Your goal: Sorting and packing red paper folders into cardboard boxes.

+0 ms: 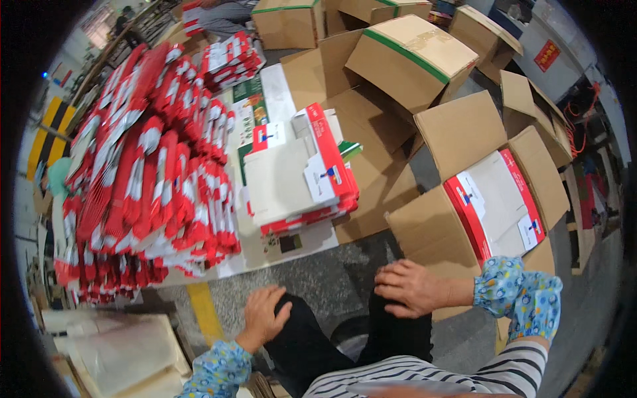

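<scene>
My left hand (263, 314) rests on my left knee, thumb apart from the fingers and nothing held. On my right knee lies my right hand (405, 289), flat and empty with its fingers spread. Ahead of my knees sits a short stack of flattened red-and-white cartons (282, 179), the top one showing its pale inside. Right of that, an open cardboard box (424, 229) stands near my right forearm. Inside it lie red-and-white flat cartons (496, 199), reaching close to its top.
At left rises a large pile of folded red-and-white cartons (156, 179). Several more cardboard boxes (398, 66) stand at the back and right. A flattened cardboard sheet (375, 196) lies under the stack. By my left sleeve is a pale bin (119, 351). Another person's leg (222, 18) shows at the far back.
</scene>
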`<action>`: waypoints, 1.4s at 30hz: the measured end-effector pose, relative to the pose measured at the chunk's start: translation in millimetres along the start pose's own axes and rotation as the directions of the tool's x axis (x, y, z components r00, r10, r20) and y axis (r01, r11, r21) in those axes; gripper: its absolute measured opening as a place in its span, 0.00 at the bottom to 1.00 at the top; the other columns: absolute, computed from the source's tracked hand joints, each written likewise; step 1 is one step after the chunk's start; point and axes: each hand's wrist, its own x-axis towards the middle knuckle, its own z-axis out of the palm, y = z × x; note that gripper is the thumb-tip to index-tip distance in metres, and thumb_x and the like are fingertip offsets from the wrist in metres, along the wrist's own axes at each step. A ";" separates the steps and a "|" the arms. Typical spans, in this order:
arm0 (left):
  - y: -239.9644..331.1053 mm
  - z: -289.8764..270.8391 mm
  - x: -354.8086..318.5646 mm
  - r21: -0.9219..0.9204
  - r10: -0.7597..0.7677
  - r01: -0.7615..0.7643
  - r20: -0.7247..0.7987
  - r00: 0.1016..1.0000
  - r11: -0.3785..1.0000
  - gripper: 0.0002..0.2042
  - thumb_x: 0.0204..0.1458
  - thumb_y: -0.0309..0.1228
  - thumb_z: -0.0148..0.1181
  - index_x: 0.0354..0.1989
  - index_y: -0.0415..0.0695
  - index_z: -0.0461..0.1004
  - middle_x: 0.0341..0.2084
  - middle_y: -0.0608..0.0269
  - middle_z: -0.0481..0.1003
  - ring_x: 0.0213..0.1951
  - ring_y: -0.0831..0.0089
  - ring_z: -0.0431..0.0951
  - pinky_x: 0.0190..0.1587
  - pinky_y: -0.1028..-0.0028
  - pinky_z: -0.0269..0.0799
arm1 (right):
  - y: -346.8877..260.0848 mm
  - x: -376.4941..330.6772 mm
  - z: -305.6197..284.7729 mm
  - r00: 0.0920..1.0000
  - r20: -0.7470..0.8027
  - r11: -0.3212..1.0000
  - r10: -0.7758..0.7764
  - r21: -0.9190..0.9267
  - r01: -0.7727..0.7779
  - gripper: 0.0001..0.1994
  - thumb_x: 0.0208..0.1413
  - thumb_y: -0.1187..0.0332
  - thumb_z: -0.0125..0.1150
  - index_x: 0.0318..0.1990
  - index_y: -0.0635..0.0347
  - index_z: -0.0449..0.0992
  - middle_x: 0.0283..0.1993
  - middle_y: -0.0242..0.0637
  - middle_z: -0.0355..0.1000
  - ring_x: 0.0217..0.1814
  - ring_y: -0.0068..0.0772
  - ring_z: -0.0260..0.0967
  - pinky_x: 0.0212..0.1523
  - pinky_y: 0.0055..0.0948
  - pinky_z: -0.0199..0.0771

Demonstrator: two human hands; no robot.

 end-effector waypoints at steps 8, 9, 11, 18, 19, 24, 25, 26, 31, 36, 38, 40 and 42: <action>-27.9 8.9 59.7 -0.160 -0.047 0.077 0.183 0.982 0.984 0.16 0.51 0.38 0.60 0.45 0.42 0.77 0.43 0.56 0.75 0.49 0.55 0.72 0.53 0.57 0.65 | 61.5 32.1 -0.2 0.999 0.026 0.968 0.023 0.248 -0.029 0.16 0.53 0.59 0.60 0.45 0.59 0.76 0.52 0.42 0.72 0.55 0.46 0.67 0.54 0.41 0.66; -28.1 9.0 62.4 -0.187 -0.056 0.102 0.237 0.970 0.977 0.16 0.51 0.38 0.60 0.44 0.42 0.77 0.43 0.56 0.75 0.48 0.55 0.72 0.53 0.57 0.65 | 62.8 34.9 0.0 0.997 0.057 0.962 0.048 0.267 -0.062 0.16 0.55 0.59 0.58 0.46 0.58 0.77 0.52 0.41 0.72 0.56 0.44 0.67 0.54 0.40 0.66; -28.4 7.0 61.2 -0.223 -0.086 0.165 0.325 0.942 0.961 0.16 0.51 0.40 0.59 0.42 0.42 0.77 0.40 0.56 0.74 0.48 0.55 0.71 0.52 0.57 0.64 | 61.5 36.8 0.0 0.993 0.085 0.954 0.078 0.284 -0.099 0.16 0.56 0.59 0.57 0.46 0.58 0.77 0.53 0.40 0.72 0.56 0.44 0.67 0.54 0.40 0.65; 26.0 -15.3 47.0 0.139 -0.191 0.160 0.246 0.950 0.977 0.13 0.48 0.36 0.62 0.42 0.46 0.75 0.42 0.56 0.72 0.51 0.55 0.68 0.54 0.59 0.62 | 19.5 35.1 -17.6 0.881 0.188 0.880 0.434 0.120 -0.459 0.16 0.59 0.57 0.55 0.50 0.55 0.74 0.55 0.40 0.68 0.57 0.45 0.65 0.56 0.42 0.65; 47.7 -28.3 49.5 0.066 -0.252 0.243 0.262 0.932 0.968 0.14 0.47 0.35 0.63 0.41 0.45 0.74 0.42 0.56 0.71 0.52 0.54 0.67 0.52 0.57 0.64 | 6.7 28.6 -23.7 0.838 0.150 0.842 0.524 0.061 -0.537 0.16 0.59 0.58 0.55 0.51 0.55 0.73 0.56 0.41 0.66 0.57 0.47 0.65 0.56 0.43 0.65; 125.0 -103.7 37.6 -0.185 -0.383 0.433 0.254 0.888 0.882 0.15 0.52 0.36 0.60 0.46 0.43 0.74 0.45 0.53 0.72 0.53 0.51 0.69 0.52 0.54 0.66 | -55.8 -11.2 -73.9 0.803 0.183 0.792 0.568 0.146 -0.593 0.17 0.57 0.62 0.57 0.52 0.56 0.70 0.55 0.48 0.65 0.55 0.52 0.65 0.53 0.45 0.69; 138.1 -120.4 36.7 -0.208 -0.451 0.536 0.345 0.823 0.818 0.16 0.54 0.35 0.58 0.49 0.41 0.73 0.47 0.51 0.72 0.52 0.52 0.70 0.53 0.57 0.67 | -64.6 -21.1 -86.5 0.754 0.230 0.725 0.616 0.209 -0.656 0.17 0.55 0.64 0.59 0.51 0.58 0.71 0.54 0.49 0.66 0.55 0.54 0.65 0.54 0.45 0.68; 149.9 -133.7 37.4 -0.224 -0.505 0.633 0.436 0.745 0.741 0.17 0.56 0.35 0.57 0.51 0.39 0.73 0.48 0.50 0.72 0.52 0.53 0.71 0.53 0.59 0.67 | -71.6 -30.0 -98.7 0.701 0.283 0.649 0.655 0.264 -0.714 0.17 0.53 0.65 0.60 0.50 0.60 0.72 0.52 0.50 0.67 0.55 0.55 0.65 0.54 0.45 0.68; 173.2 -180.1 36.2 -0.463 -0.559 0.683 0.394 0.729 0.565 0.18 0.55 0.38 0.58 0.49 0.39 0.73 0.42 0.51 0.77 0.45 0.56 0.77 0.47 0.62 0.72 | -72.0 -72.5 -137.3 0.647 0.208 0.607 0.734 0.227 -0.761 0.14 0.50 0.67 0.60 0.44 0.63 0.75 0.49 0.51 0.68 0.51 0.56 0.67 0.52 0.46 0.70; 173.8 -212.5 50.6 -0.624 -0.588 0.602 0.267 0.763 0.499 0.16 0.56 0.36 0.58 0.49 0.40 0.74 0.38 0.53 0.79 0.42 0.60 0.79 0.45 0.65 0.74 | -55.5 -77.8 -156.9 0.590 0.184 0.563 0.786 0.181 -0.806 0.09 0.50 0.68 0.57 0.34 0.64 0.78 0.35 0.53 0.73 0.42 0.58 0.70 0.43 0.49 0.73; 167.0 -224.5 58.6 -0.654 -0.584 0.590 0.269 0.766 0.473 0.16 0.56 0.36 0.58 0.49 0.40 0.74 0.38 0.53 0.79 0.42 0.60 0.80 0.45 0.66 0.74 | -58.2 -70.7 -161.3 0.567 0.191 0.538 0.801 0.183 -0.823 0.09 0.52 0.68 0.56 0.33 0.64 0.78 0.33 0.53 0.73 0.39 0.59 0.71 0.42 0.50 0.73; 151.5 -237.2 66.8 -0.699 -0.542 0.529 0.236 0.806 0.481 0.16 0.56 0.36 0.58 0.49 0.40 0.74 0.37 0.53 0.80 0.41 0.61 0.80 0.45 0.66 0.74 | -62.2 -52.1 -170.5 0.544 0.194 0.513 0.817 0.187 -0.838 0.10 0.53 0.67 0.54 0.33 0.64 0.78 0.31 0.53 0.73 0.36 0.60 0.71 0.41 0.50 0.74; 131.4 -244.5 80.4 -0.703 -0.533 0.505 0.209 0.820 0.501 0.16 0.57 0.34 0.58 0.50 0.39 0.74 0.38 0.54 0.79 0.41 0.65 0.80 0.45 0.68 0.74 | -75.5 -36.8 -181.8 0.488 0.295 0.421 0.822 0.263 -0.868 0.12 0.54 0.65 0.51 0.32 0.63 0.78 0.31 0.52 0.73 0.32 0.60 0.71 0.40 0.51 0.73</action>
